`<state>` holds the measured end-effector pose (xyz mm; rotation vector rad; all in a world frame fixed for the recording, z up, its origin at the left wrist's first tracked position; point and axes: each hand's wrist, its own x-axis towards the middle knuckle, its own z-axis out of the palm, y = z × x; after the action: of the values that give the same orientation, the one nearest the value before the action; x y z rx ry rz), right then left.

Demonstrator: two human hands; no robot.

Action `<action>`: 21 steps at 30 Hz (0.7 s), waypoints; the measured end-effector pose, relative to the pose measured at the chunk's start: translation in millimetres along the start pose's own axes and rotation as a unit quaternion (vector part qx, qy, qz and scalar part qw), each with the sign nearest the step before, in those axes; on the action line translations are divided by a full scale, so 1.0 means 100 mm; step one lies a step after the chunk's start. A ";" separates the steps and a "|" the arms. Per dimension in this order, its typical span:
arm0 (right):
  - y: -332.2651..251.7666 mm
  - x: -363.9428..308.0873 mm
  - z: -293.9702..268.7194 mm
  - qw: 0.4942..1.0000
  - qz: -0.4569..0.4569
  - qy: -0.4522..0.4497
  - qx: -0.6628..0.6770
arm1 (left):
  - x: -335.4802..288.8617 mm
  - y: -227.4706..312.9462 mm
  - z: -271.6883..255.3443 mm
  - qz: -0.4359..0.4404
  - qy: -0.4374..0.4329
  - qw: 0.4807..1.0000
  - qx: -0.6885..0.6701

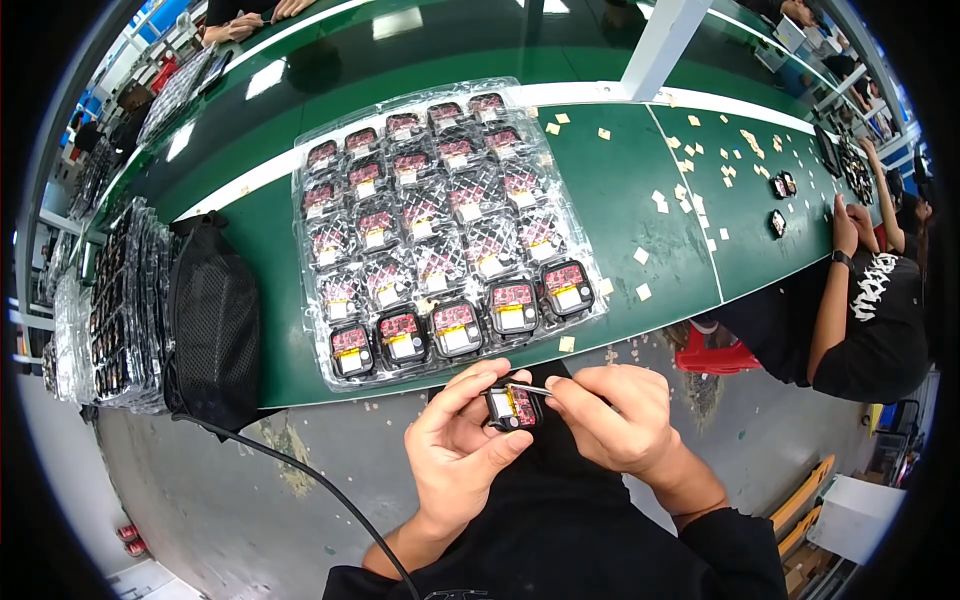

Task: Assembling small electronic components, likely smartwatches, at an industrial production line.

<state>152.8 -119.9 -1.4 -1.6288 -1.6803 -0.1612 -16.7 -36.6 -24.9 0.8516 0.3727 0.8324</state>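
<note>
My left hand grips a small black open watch case between thumb and fingers, in front of the bench edge. Inside the case show a silvery-white block, a yellow strip and red parts. In my right hand is a thin metal tool, apparently tweezers, pinched between thumb and index finger. Its tip reaches the upper edge of the case; whether it touches a part there is too small to tell. Just beyond my hands, a clear plastic tray holds rows of similar open watch cases.
The tray lies on a green bench scattered with small pale paper squares. A black mesh bag and stacked trays stand left; a black cable runs down past my left arm. A co-worker works at the right.
</note>
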 end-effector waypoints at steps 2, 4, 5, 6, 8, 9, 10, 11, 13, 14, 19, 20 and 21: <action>-0.01 0.00 0.03 1.000 0.007 0.001 0.011 | 0.00 0.00 -0.02 0.000 0.003 1.000 0.009; -0.02 0.00 0.03 1.000 0.014 0.000 0.022 | -0.01 0.00 -0.02 -0.003 0.007 1.000 0.015; -0.03 0.00 0.03 0.999 0.021 -0.008 0.031 | -0.01 0.00 -0.02 -0.006 0.012 1.000 0.020; -0.03 0.01 0.04 0.999 0.028 -0.016 0.041 | -0.01 0.00 -0.03 -0.006 0.012 1.000 0.022; -0.01 0.00 0.05 0.998 0.035 -0.019 0.057 | -0.01 0.00 -0.05 -0.001 0.011 1.000 0.018; 0.00 0.00 0.05 0.996 0.042 -0.024 0.070 | 0.00 0.01 -0.05 -0.001 0.010 1.000 0.018; 0.00 -0.01 0.05 0.996 0.042 -0.023 0.069 | 0.00 0.01 -0.05 -0.011 0.017 1.000 0.022; 0.00 -0.02 0.06 1.000 0.010 -0.010 0.018 | 0.00 0.02 -0.05 -0.021 0.024 0.999 0.027; 0.00 0.00 0.05 0.999 -0.021 0.003 -0.031 | 0.02 0.07 -0.06 -0.018 0.021 0.999 0.035; 0.00 0.03 0.00 0.998 -0.029 -0.007 -0.046 | 0.03 0.10 -0.06 -0.016 0.017 0.999 0.042; 0.05 0.04 -0.03 0.996 -0.052 -0.027 -0.063 | 0.07 0.20 -0.05 -0.031 0.009 0.997 0.069; 0.07 0.03 -0.01 0.997 -0.058 -0.010 -0.051 | 0.08 0.20 -0.04 -0.034 0.008 0.997 0.062; 0.09 0.02 0.02 0.997 -0.064 0.007 -0.039 | 0.07 0.20 -0.04 -0.034 0.008 0.997 0.062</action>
<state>159.8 -115.9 -5.4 -1.5726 -1.7883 -0.3044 -24.5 -21.8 -11.7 0.9419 0.4693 0.7588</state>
